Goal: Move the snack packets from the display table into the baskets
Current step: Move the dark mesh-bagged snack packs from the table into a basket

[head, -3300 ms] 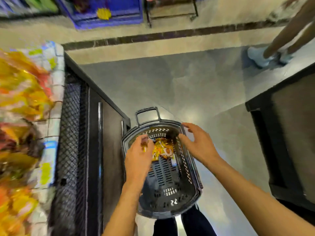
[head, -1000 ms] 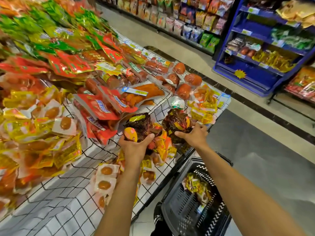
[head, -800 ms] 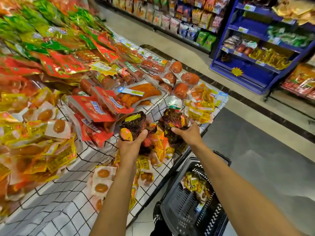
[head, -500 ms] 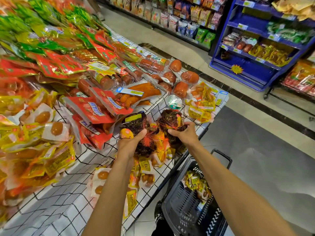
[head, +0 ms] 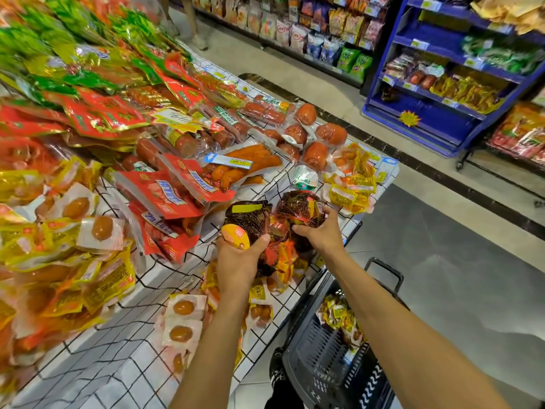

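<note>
At the near corner of the display table [head: 118, 376], snack packets [head: 177, 196] lay heaped in wire compartments. Below its edge stood the black basket [head: 312, 358], some yellow packets [head: 339, 317] already inside, close enough for a short carry. My left hand [head: 239, 261] gripped a dark net bag [head: 250, 215] and my right hand [head: 321, 234] gripped a second net bag [head: 303, 205], I think to move both together.

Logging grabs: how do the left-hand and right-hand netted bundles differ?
The left bundle carries a round orange tag and a yellow strip; the right bundle shows no round tag. The left hand grips its bundle's lower end, the right hand its right side. Both are dark netting.
</note>
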